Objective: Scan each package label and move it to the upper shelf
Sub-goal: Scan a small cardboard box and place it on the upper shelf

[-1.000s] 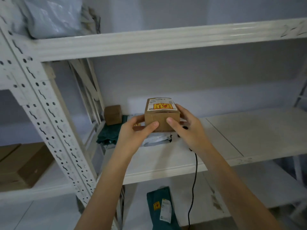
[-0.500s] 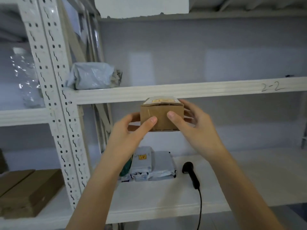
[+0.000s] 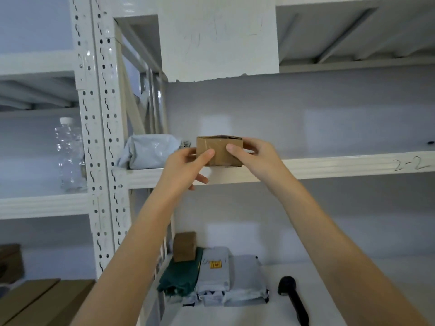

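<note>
A small brown cardboard box (image 3: 220, 147) is at the front edge of the upper shelf (image 3: 329, 164), which is marked "2-2". My left hand (image 3: 186, 164) grips its left side with the thumb on the front face. My right hand (image 3: 254, 154) grips its right side the same way. The box's label is out of sight on top. A grey poly mailer (image 3: 150, 150) lies on the same shelf just left of the box. On the lower shelf (image 3: 353, 274) lie the black scanner (image 3: 293, 295), grey mailers (image 3: 226, 276), a green mailer (image 3: 181, 274) and another small brown box (image 3: 184, 247).
A white perforated upright (image 3: 98, 137) stands to the left. Beyond it a clear plastic bottle (image 3: 69, 154) stands on the neighbouring shelf, and flat cardboard boxes (image 3: 40, 302) lie lower down. The upper shelf to the right of the box is bare.
Both hands have lifted the cardboard box from the lower shelf up to the front edge of the upper shelf. My view has tilted upward with it.
</note>
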{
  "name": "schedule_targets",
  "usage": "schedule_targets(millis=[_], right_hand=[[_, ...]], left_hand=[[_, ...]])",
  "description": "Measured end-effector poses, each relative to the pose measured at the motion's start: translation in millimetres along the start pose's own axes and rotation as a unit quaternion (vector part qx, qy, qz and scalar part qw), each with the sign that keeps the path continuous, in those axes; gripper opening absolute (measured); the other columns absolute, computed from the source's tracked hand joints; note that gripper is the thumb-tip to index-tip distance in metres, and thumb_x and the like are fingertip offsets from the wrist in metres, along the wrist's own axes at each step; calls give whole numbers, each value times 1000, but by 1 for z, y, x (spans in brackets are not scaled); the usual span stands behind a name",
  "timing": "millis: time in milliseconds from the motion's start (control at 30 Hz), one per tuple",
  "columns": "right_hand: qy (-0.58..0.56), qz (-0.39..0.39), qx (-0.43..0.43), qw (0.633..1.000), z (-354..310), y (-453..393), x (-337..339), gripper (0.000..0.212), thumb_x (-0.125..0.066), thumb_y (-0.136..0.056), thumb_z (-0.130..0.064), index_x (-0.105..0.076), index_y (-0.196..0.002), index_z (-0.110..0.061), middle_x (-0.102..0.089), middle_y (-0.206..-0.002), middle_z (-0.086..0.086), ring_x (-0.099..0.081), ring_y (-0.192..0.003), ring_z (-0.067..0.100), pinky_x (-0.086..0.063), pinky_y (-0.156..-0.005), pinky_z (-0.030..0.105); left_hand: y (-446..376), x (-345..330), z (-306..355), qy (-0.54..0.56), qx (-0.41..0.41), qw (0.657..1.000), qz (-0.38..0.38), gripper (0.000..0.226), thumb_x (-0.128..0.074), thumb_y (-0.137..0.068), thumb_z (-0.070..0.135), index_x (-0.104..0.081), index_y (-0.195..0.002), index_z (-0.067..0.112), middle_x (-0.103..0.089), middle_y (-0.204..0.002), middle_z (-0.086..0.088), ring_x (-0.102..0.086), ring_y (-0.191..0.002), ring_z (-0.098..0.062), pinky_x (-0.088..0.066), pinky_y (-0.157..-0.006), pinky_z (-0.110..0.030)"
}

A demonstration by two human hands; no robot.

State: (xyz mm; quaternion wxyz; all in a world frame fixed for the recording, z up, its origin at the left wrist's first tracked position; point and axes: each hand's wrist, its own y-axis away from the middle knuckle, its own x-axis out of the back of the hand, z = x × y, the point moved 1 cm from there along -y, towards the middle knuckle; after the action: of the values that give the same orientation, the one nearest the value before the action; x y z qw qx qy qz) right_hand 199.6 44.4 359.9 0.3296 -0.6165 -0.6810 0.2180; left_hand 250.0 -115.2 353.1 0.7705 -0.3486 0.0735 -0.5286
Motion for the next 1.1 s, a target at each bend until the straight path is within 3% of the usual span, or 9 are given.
schedule_targets(millis=[167, 400, 533, 667, 833, 900, 1000, 1033, 1100], right_hand=[[42, -16, -18, 999, 25, -32, -12, 48, -65, -84, -37, -62, -120, -6, -65, -122, 5, -58, -115, 15, -46, -98, 28], [107, 0, -11, 994, 39, -61, -27, 35, -64, -85, -31, -67, -106, -3, -71, -106, 11, -65, -100, 24, -52, -92, 42], [110, 0, -28, 993, 44, -70, -32, 32, -63, -87, -26, -66, -107, -1, -70, -106, 14, -65, -100, 28, -52, -91, 42], [107, -3, -43, 993, 49, -76, -34, 34, -62, -88, -26, -64, -110, -1, -69, -109, 15, -64, -100, 28, -51, -89, 36], [142, -22, -64, 988, 52, -82, -31, 37, -59, -90, -31, -63, -104, 2, -66, -98, 14, -61, -92, 28, -47, -77, 35], [166, -15, -67, 984, 56, -80, -29, 50, -57, -90, -37, -57, -117, 4, -63, -118, 18, -59, -110, 30, -46, -90, 37], [158, 65, -11, 985, 59, -52, -22, 51, -52, -93, -35, -49, -132, -2, -51, -139, 11, -46, -130, 23, -34, -104, 24], [133, 105, 26, 985, 61, -37, -18, 41, -52, -94, -28, -55, -126, -3, -56, -131, 9, -50, -124, 21, -34, -98, 16], [93, 162, 90, 978, 76, -3, -8, 20, -51, -93, -16, -63, -106, -6, -61, -107, 5, -58, -104, 18, -38, -83, 10]], left_hand=[[-32, -6, -18, -29, 22, 999, -16, 39, -54, -92, 39, -56, -123, 16, -65, -114, 2, -67, -62, -12, -37, -34, -11], [-64, -16, -38, -75, 31, 996, -19, 36, -47, -95, 38, -54, -122, 15, -60, -112, 6, -65, -55, -9, -36, -42, -18], [-74, -21, -46, -79, 40, 996, -14, 37, -46, -96, 38, -54, -123, 15, -55, -106, 9, -62, -48, -6, -38, -47, -21], [-82, -24, -50, -90, 44, 995, -5, 36, -46, -96, 38, -54, -122, 14, -55, -104, 8, -62, -49, -9, -31, -35, -15], [-84, -27, -51, -103, 41, 994, 1, 37, -46, -96, 38, -55, -122, 13, -60, -115, 4, -63, -49, -10, -37, -43, -20], [-78, -27, -53, -95, 43, 994, 14, 44, -48, -94, 40, -50, -128, 12, -59, -125, 1, -66, -55, -12, -44, -44, -21], [-51, -22, -60, -208, -38, 973, 89, 51, -46, -93, 44, -45, -136, 16, -54, -134, 1, -70, -83, -20, -54, -69, -33], [-35, -20, -62, -247, -81, 957, 128, 46, -45, -95, 41, -49, -133, 17, -54, -130, 3, -68, -85, -18, -51, -72, -32], [3, -21, -73, -255, -145, 941, 167, 29, -48, -96, 30, -59, -119, 18, -54, -109, 10, -57, -66, -2, -39, -59, -16]])
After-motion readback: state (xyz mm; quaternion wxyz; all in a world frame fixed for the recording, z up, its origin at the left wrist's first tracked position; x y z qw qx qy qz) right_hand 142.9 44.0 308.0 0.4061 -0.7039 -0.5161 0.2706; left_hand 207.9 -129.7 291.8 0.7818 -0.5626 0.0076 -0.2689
